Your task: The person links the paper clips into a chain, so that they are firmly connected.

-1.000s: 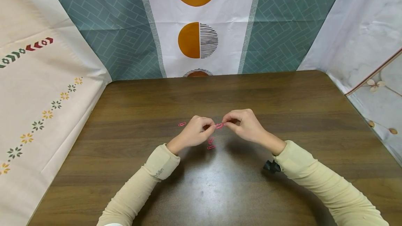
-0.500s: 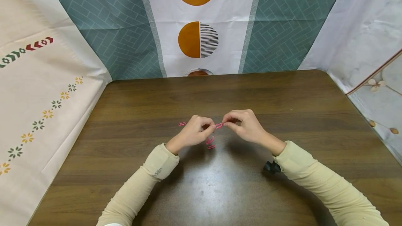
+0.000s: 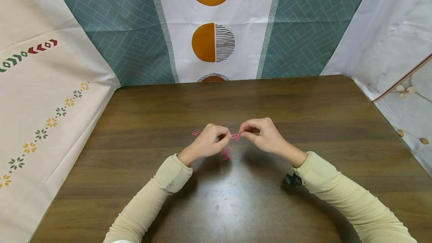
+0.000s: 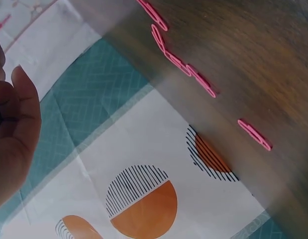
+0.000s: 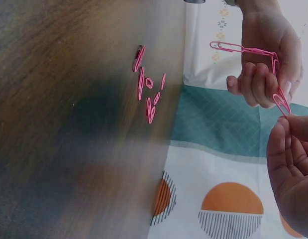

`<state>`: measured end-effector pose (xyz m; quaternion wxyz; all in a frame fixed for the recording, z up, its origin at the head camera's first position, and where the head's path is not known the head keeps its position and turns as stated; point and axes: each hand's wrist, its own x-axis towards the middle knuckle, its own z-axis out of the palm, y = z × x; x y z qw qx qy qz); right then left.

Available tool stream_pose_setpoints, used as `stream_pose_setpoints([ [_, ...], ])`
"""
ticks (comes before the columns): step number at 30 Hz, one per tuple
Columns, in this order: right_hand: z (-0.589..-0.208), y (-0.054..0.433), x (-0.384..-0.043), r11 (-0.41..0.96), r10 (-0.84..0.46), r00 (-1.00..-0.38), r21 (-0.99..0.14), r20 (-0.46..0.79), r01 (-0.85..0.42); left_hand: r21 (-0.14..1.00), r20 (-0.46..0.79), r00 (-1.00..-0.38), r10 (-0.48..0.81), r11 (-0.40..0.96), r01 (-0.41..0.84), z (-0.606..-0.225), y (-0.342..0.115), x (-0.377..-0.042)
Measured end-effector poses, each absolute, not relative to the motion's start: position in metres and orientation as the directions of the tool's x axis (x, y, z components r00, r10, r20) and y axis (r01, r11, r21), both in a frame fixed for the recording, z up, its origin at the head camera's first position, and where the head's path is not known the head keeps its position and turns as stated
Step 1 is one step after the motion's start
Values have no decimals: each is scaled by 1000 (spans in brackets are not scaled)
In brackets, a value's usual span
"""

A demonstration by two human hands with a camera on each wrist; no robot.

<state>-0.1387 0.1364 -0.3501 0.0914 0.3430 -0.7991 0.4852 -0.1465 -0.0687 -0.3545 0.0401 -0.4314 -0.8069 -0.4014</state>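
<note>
Left grip (image 3: 212,141), right grip (image 3: 262,134) angled inward, pinching linked pink paperclips (image 5: 258,51).

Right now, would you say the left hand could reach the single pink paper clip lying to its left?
Probably yes: the single clip lies close beside the left hand with nothing seen over it, though that hand pinches the clip chain and may need to release it.

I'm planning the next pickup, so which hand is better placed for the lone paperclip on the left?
Probably the left hand: it is beside the lone paperclip, while the right hand is farther off. Both hold linked paperclips, so the left would likely need freeing first.
</note>
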Motion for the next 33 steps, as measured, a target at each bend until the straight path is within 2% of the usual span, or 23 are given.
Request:
stream_pose_setpoints([
  [9, -314, 134, -123, 277, -450, -752, -725, 482, -631, 666, 382, -615, 690, 256, 701, -357, -71, -144],
  [15, -310, 134, -123, 284, -441, -759, -728, 480, -625, 646, 396, -618, 679, 272, 713, -354, -70, -143],
  [22, -311, 132, -124, 292, -434, -762, -725, 481, -624, 645, 356, -639, 682, 316, 696, -357, -73, -143],
  [33, -308, 128, -123, 299, -429, -765, -723, 481, -622, 635, 352, -618, 703, 306, 710, -360, -74, -144],
])
